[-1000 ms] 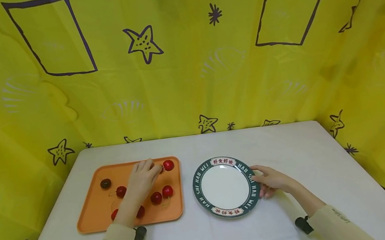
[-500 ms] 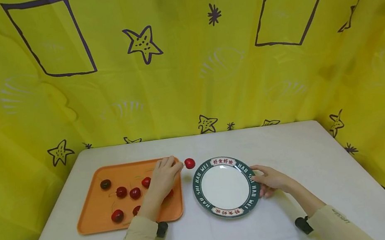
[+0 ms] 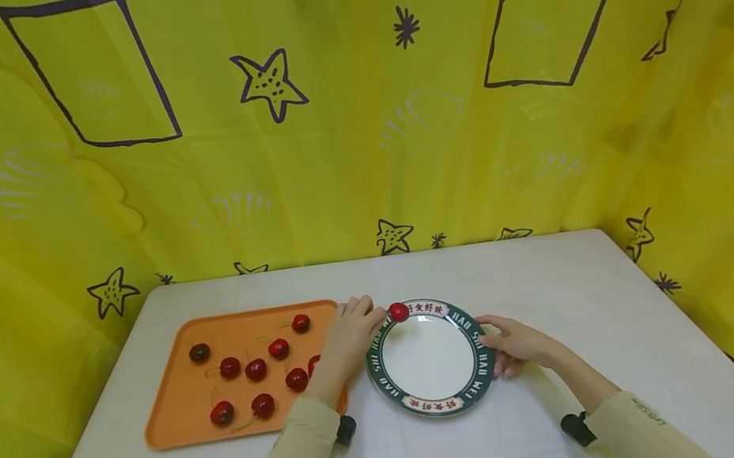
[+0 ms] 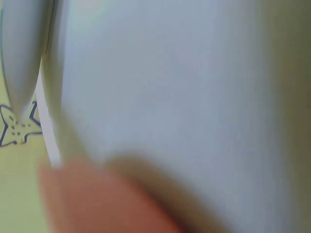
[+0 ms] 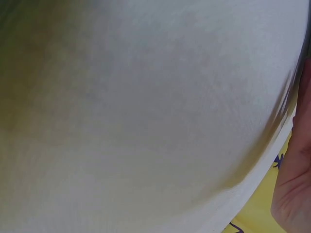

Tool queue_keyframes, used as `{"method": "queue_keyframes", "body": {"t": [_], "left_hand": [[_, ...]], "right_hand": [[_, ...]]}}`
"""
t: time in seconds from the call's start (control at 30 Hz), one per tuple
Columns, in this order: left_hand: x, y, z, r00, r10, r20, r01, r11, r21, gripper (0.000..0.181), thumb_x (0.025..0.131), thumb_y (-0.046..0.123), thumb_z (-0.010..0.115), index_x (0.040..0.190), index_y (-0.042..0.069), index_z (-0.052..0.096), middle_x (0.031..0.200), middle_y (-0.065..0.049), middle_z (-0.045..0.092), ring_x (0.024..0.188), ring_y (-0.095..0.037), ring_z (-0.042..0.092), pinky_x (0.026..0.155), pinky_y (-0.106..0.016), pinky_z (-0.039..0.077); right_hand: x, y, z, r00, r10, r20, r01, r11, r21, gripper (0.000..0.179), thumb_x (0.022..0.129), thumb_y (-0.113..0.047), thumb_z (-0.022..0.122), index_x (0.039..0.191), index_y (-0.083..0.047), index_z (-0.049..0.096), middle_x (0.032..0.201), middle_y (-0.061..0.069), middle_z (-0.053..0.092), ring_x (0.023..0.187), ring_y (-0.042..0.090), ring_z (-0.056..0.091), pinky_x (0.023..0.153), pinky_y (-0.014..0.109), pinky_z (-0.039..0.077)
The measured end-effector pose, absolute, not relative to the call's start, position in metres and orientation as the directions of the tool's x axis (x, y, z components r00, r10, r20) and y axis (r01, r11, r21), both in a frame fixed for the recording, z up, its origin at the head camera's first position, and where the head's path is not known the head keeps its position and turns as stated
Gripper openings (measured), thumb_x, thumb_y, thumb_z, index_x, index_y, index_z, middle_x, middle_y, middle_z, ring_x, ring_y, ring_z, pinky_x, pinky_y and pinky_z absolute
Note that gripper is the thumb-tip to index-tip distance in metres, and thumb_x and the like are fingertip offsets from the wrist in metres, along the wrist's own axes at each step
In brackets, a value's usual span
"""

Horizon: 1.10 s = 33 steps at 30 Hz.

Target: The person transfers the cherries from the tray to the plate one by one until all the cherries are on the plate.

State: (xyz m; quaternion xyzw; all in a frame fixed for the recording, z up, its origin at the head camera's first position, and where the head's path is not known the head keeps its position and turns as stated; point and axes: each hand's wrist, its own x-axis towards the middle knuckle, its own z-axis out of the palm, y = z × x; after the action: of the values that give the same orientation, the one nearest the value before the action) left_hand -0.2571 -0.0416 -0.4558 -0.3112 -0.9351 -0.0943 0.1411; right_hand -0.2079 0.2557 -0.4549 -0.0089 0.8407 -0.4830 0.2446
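By its stem end, my left hand (image 3: 348,338) pinches a bright red cherry (image 3: 399,312); the fruit hangs over the far left rim of a round plate (image 3: 429,357). That plate is white with a dark green, lettered rim. At its right edge my right hand (image 3: 519,342) grips the rim, thumb on top and fingers partly hidden at the side. An orange tray (image 3: 175,407) on the left holds several cherries (image 3: 256,370), red to very dark; the left forearm covers its near right corner. The left wrist view is blurred, with part of the hand (image 4: 102,201) low down.
A white-covered table (image 3: 540,274) carries the tray and plate, with a narrow strip of cloth between them. Behind and at both sides hangs a yellow curtain (image 3: 343,169) with drawn starfish.
My left hand has lifted the red cherry from the tray's far right corner and carried it right to above the plate's rim. The right hand and plate stay put.
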Motion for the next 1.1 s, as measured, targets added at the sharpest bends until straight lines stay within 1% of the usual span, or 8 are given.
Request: {"method": "queue_keyframes", "body": {"t": [0.17,0.27,0.37,0.6,0.7,0.83,0.97,1.1], "left_hand": [[-0.260,-0.026,-0.460,-0.716,0.585,0.381,0.656,0.751,0.081,0.008,0.092,0.023,0.053,0.096,0.023,0.061,0.085,0.002,0.040,0.084,-0.016,0.039,0.081,-0.031,0.035],[-0.262,-0.017,-0.462,-0.693,0.607,0.389,0.674,0.737,0.052,0.009,0.092,0.023,0.053,0.097,0.022,0.061,0.086,0.001,0.042,0.084,-0.016,0.040,0.080,-0.030,0.035],[-0.263,-0.008,-0.464,-0.683,0.628,0.374,0.684,0.729,0.025,0.011,0.092,0.024,0.053,0.099,0.023,0.062,0.089,0.002,0.045,0.085,-0.015,0.041,0.081,-0.029,0.036],[-0.264,0.009,-0.468,-0.683,0.662,0.309,0.698,0.716,0.009,0.014,0.093,0.027,0.051,0.101,0.024,0.063,0.096,0.003,0.050,0.090,-0.013,0.043,0.086,-0.028,0.034],[-0.264,0.014,-0.469,-0.681,0.680,0.273,0.706,0.708,-0.003,0.016,0.094,0.028,0.050,0.102,0.025,0.063,0.104,0.003,0.053,0.095,-0.013,0.045,0.089,-0.028,0.034],[-0.262,0.018,-0.470,-0.682,0.697,0.220,0.708,0.706,-0.040,0.019,0.095,0.029,0.047,0.104,0.026,0.063,0.115,0.002,0.054,0.105,-0.014,0.046,0.092,-0.028,0.033],[-0.261,0.021,-0.471,-0.701,0.698,0.147,0.695,0.714,-0.083,0.023,0.096,0.032,0.043,0.108,0.027,0.062,0.120,0.002,0.053,0.115,-0.015,0.044,0.096,-0.030,0.033],[-0.259,0.025,-0.470,-0.722,0.685,0.095,0.679,0.728,-0.096,0.025,0.097,0.034,0.041,0.112,0.027,0.060,0.124,0.003,0.052,0.120,-0.015,0.042,0.099,-0.031,0.031]], "right_hand": [[-0.208,0.255,-0.454,-0.880,-0.251,-0.403,0.222,0.533,-0.817,0.051,0.096,-0.023,0.046,0.141,-0.008,0.027,0.058,0.007,0.058,0.046,0.014,0.055,0.045,0.023,0.047],[-0.208,0.255,-0.454,-0.880,-0.249,-0.404,0.224,0.533,-0.816,0.051,0.096,-0.022,0.046,0.141,-0.008,0.027,0.059,0.007,0.058,0.047,0.015,0.056,0.045,0.023,0.047],[-0.209,0.255,-0.453,-0.879,-0.252,-0.406,0.221,0.538,-0.813,0.051,0.096,-0.022,0.046,0.141,-0.007,0.026,0.059,0.008,0.058,0.047,0.015,0.056,0.046,0.024,0.048],[-0.209,0.256,-0.453,-0.868,-0.275,-0.413,0.219,0.535,-0.816,0.052,0.096,-0.023,0.045,0.141,-0.007,0.025,0.060,0.008,0.059,0.048,0.015,0.057,0.047,0.023,0.048],[-0.210,0.257,-0.454,-0.864,-0.274,-0.423,0.231,0.530,-0.816,0.052,0.096,-0.022,0.046,0.141,-0.008,0.025,0.060,0.008,0.059,0.048,0.014,0.058,0.047,0.022,0.048],[-0.210,0.257,-0.456,-0.869,-0.261,-0.420,0.240,0.520,-0.820,0.052,0.095,-0.022,0.047,0.141,-0.009,0.027,0.060,0.008,0.059,0.048,0.015,0.057,0.047,0.022,0.048],[-0.210,0.257,-0.457,-0.873,-0.267,-0.408,0.229,0.513,-0.827,0.053,0.096,-0.023,0.047,0.141,-0.007,0.026,0.059,0.008,0.059,0.048,0.015,0.057,0.046,0.023,0.048],[-0.210,0.257,-0.456,-0.874,-0.267,-0.405,0.227,0.511,-0.829,0.053,0.096,-0.023,0.047,0.141,-0.007,0.026,0.060,0.007,0.059,0.048,0.015,0.057,0.046,0.023,0.048]]}}
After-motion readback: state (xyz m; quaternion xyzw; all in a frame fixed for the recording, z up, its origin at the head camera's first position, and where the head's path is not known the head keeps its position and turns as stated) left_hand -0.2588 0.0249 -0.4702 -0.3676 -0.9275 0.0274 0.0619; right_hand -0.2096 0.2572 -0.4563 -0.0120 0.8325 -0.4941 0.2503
